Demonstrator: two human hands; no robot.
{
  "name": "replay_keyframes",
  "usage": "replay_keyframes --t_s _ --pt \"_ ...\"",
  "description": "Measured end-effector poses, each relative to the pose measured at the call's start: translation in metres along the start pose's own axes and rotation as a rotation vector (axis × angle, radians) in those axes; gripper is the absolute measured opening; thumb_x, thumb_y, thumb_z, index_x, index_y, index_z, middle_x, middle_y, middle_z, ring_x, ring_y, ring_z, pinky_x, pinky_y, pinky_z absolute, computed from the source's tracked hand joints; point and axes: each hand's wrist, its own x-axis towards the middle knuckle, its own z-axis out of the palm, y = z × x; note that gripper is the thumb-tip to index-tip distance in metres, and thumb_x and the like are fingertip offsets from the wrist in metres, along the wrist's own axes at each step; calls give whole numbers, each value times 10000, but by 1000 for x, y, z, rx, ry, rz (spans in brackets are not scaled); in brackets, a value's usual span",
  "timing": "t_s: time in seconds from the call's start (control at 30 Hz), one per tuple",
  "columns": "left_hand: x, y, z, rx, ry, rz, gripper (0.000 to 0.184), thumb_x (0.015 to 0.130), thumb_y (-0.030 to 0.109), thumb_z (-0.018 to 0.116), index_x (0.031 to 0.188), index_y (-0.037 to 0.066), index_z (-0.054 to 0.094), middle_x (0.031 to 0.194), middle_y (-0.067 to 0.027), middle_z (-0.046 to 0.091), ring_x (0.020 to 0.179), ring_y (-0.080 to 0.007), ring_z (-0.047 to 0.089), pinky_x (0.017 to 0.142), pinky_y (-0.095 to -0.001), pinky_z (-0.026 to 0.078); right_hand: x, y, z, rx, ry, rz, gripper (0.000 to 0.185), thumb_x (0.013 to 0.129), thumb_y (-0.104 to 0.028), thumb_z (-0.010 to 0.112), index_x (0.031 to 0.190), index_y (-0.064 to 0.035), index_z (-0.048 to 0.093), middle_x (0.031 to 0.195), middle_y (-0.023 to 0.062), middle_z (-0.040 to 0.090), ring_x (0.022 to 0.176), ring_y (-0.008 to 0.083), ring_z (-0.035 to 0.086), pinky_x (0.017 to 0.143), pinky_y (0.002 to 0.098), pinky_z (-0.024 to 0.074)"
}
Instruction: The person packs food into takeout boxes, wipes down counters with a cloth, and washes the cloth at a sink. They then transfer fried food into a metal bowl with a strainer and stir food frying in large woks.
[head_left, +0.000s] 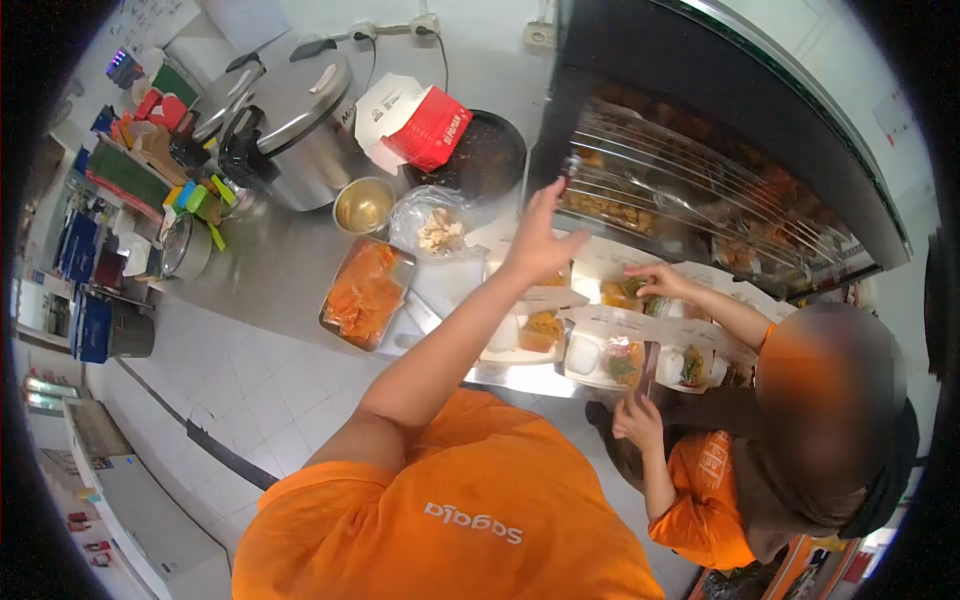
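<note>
My left hand point(543, 240) reaches over the steel counter with its fingers spread and nothing in it. Its fingertips are beside the lower left edge of the dark display cabinet point(562, 120); whether they touch it I cannot tell. Beneath and right of the hand are open paper food boxes. One box point(530, 352) holds white rice and orange-yellow food; another box point(588, 380) holds rice and food with greens. Left of my forearm lie a metal tray of orange food in plastic point(362, 295) and a clear bag of pale pieces point(438, 230). My right hand is out of view.
A co-worker in orange point(700, 490) stands at the right, both hands by the boxes. Along the wall are a steel pressure cooker point(305, 130), a red-and-white box point(425, 125), a black round pan point(495, 155) and a metal bowl point(364, 206).
</note>
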Motion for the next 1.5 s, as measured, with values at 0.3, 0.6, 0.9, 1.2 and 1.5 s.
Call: replay_keyframes --t_s 0.3,0.6,0.9,1.2,1.5 --pt "-13 7 -30 -80 -101 -32 744 842 196 750 1472 0 405 1436 -219 484 1316 -369 515 1090 -421 438 -10 26 -20 992 119 25 231 1001 -283 555 1199 -181 618 1148 -18 524 1050 125 467 879 294 374" --pt "-85 -113 -100 -27 -94 -342 233 868 86 721 1087 18 679 982 -100 739 876 -175 708 792 -318 565 -5 41 -11 429 333 -48 181 935 -87 605 1104 -126 551 1096 -20 510 1042 83 520 916 277 472" --pt "-104 -115 -116 123 -320 -486 364 897 169 709 1217 8 648 1095 -132 728 941 -237 693 846 -358 548 -105 107 -219 -1240 1394 -518 308 947 -169 645 1245 -93 631 1027 91 737 847 199 704 737 348 544" --pt "-121 -100 -103 58 -483 -354 285 907 194 690 1140 30 705 1093 -167 729 1004 -302 690 890 -389 540 -56 131 -202 -1234 1321 -560 300 944 -138 639 1235 -68 618 983 77 728 708 159 649 603 318 503" --pt "-118 -83 -113 277 -472 -182 335 884 166 727 1170 -6 690 1081 -212 714 1030 -344 682 914 -397 524 -30 139 -161 -1354 1307 -640 350 927 -175 691 1232 -13 637 968 98 709 742 180 666 679 312 539"
